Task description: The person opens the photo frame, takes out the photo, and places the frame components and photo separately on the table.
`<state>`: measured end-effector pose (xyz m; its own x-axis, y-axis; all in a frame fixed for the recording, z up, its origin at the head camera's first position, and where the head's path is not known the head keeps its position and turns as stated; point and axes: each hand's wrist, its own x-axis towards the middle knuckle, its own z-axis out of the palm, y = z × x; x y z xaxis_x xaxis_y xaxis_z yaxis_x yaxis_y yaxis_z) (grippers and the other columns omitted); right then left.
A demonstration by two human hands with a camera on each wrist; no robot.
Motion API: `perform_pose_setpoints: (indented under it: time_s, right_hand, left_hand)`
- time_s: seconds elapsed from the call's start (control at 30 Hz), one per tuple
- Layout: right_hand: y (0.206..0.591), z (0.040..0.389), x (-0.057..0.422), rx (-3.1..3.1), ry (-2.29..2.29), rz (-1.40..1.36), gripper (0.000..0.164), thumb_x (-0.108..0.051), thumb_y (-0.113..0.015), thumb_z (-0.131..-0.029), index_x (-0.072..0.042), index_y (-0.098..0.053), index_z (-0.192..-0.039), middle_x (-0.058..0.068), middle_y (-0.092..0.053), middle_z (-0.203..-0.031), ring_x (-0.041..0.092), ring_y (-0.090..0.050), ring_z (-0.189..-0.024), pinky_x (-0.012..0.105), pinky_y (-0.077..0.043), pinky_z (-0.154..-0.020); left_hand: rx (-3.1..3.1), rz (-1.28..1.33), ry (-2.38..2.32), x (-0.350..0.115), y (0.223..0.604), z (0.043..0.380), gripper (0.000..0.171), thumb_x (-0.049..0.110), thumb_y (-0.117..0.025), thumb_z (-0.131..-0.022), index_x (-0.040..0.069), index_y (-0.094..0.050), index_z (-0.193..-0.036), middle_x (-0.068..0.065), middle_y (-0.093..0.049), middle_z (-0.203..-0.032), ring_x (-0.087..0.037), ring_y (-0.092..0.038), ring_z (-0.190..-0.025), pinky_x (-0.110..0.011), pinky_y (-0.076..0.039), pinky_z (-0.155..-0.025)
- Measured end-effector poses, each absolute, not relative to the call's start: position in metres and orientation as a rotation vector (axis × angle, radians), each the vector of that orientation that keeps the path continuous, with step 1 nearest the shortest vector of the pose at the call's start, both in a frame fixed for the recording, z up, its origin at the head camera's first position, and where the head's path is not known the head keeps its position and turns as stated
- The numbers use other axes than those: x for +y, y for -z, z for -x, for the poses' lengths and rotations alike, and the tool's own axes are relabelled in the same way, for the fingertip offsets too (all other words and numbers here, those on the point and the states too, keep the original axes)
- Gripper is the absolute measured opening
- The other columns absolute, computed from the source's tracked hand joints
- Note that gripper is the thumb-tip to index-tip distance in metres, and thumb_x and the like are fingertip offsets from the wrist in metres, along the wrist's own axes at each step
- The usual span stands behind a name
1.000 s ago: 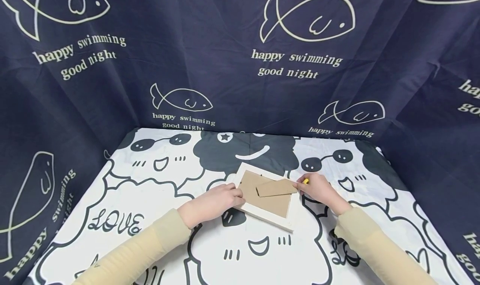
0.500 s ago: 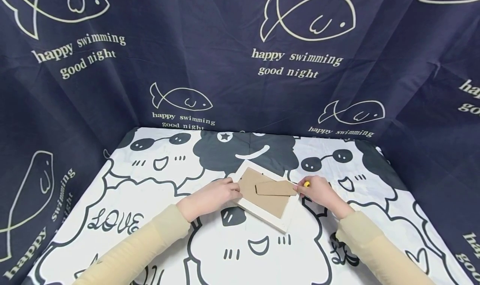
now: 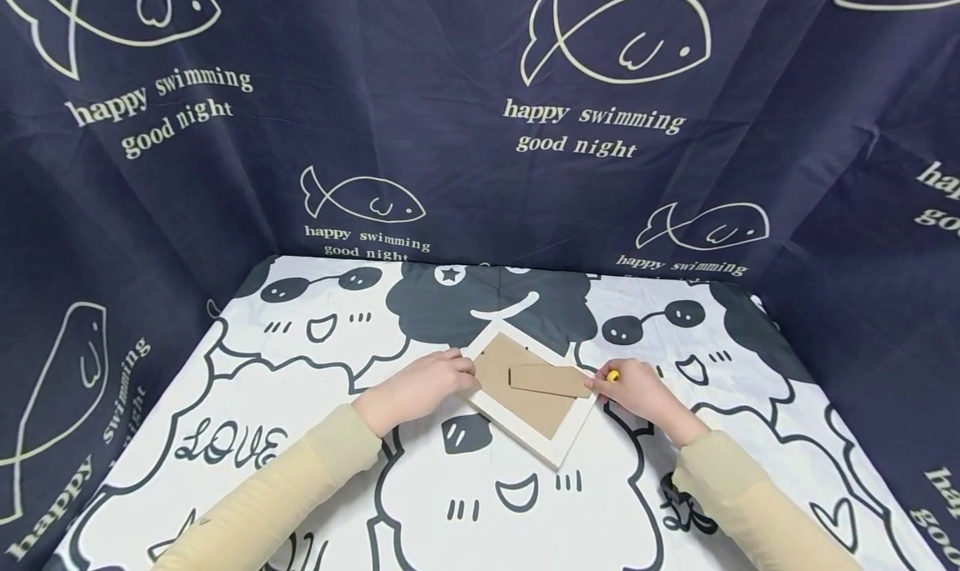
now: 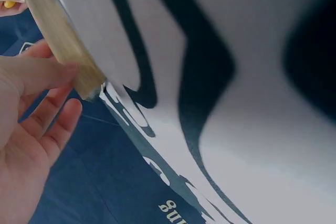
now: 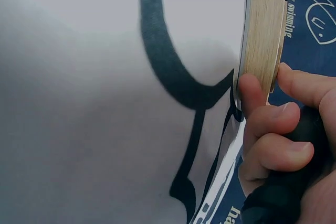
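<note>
A white picture frame [image 3: 573, 428] lies back side up at a slant on the cloth in the head view. Its brown backing board [image 3: 491, 373] carries a tapered stand flap [image 3: 551, 380]. At the left corner my left hand [image 3: 422, 389] pinches the frame, thumb on the pale wooden side [image 4: 65, 40] in the left wrist view. My right hand [image 3: 632, 384] grips the opposite corner between thumb and index finger. Its other fingers curl round a black handle [image 5: 283, 192], whose yellow end [image 3: 614, 376] shows above the hand; the rest of that tool is hidden.
A white cloth [image 3: 517, 538] with black cartoon drawings covers the table. Dark blue curtains [image 3: 465, 137] printed with fish and lettering stand close behind it and on both sides.
The frame has turned clockwise as seen from above, its near corner swinging left. My left hand has shifted slightly away and left, my right hand slightly nearer; both keep hold of the frame.
</note>
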<state>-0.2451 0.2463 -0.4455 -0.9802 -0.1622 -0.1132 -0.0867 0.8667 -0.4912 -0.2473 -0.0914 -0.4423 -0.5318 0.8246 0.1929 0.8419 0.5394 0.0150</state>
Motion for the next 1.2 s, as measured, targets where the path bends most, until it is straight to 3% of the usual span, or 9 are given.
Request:
perform_pose_setpoints:
  time_s: [0.17,0.33,0.43,0.6,0.93,1.2]
  right_hand:
    - [0.444,0.246,0.247,2.848,0.775,0.189,0.025,-0.034,-0.062,-0.082,-0.009,-0.060,-0.078,-0.002,-0.062,-0.059,0.009,-0.042,-0.040,0.023,-0.035,-0.039]
    - [0.442,0.246,0.248,2.811,0.809,0.195,0.026,-0.033,-0.061,-0.083,-0.007,-0.062,-0.087,-0.001,-0.063,-0.061,0.009,-0.041,-0.036,0.025,-0.036,-0.037]
    - [0.442,0.246,0.248,2.810,0.799,0.197,0.026,-0.034,-0.060,-0.083,-0.008,-0.063,-0.085,-0.002,-0.062,-0.061,0.009,-0.041,-0.036,0.025,-0.036,-0.037]
    - [0.444,0.244,0.248,2.832,0.784,0.190,0.024,-0.034,-0.061,-0.082,-0.010,-0.062,-0.080,-0.002,-0.060,-0.058,0.009,-0.042,-0.037,0.024,-0.035,-0.037]
    - [0.442,0.237,0.248,2.811,0.812,0.132,0.024,-0.034,-0.062,-0.081,-0.011,-0.061,-0.077,-0.001,-0.060,-0.056,0.009,-0.040,-0.036,0.023,-0.030,-0.037]
    - [0.438,0.231,0.247,2.763,0.828,0.100,0.022,-0.032,-0.062,-0.081,-0.011,-0.062,-0.076,-0.002,-0.062,-0.058,0.008,-0.039,-0.035,0.022,-0.030,-0.036]
  left_hand:
    - [-2.782,1.101,0.311,-0.090,0.439,0.242,0.031,0.013,-0.066,-0.076,0.011,-0.063,-0.107,0.001,-0.059,-0.101,-0.014,-0.053,-0.094,-0.028,-0.045,-0.085]
    - [-3.020,0.636,0.638,-0.087,0.437,0.239,0.056,0.032,-0.067,-0.077,-0.002,-0.052,-0.119,-0.016,-0.055,-0.113,-0.026,-0.055,-0.101,-0.035,-0.047,-0.083]
    - [-3.079,0.502,0.847,-0.086,0.439,0.240,0.055,0.034,-0.065,-0.079,-0.004,-0.053,-0.117,-0.017,-0.058,-0.107,-0.025,-0.058,-0.091,-0.034,-0.050,-0.073]
    - [-3.087,0.477,0.952,-0.083,0.444,0.244,0.044,0.028,-0.066,-0.078,-0.003,-0.059,-0.108,-0.010,-0.061,-0.089,-0.014,-0.054,-0.068,-0.023,-0.045,-0.054]
    - [-3.064,0.479,0.891,-0.080,0.448,0.250,0.041,0.022,-0.070,-0.075,-0.003,-0.061,-0.107,-0.011,-0.062,-0.093,-0.018,-0.055,-0.082,-0.031,-0.047,-0.070]
    - [-3.049,0.517,0.887,-0.082,0.450,0.258,0.036,0.021,-0.071,-0.073,0.000,-0.064,-0.102,-0.006,-0.060,-0.084,-0.015,-0.051,-0.075,-0.028,-0.044,-0.067]
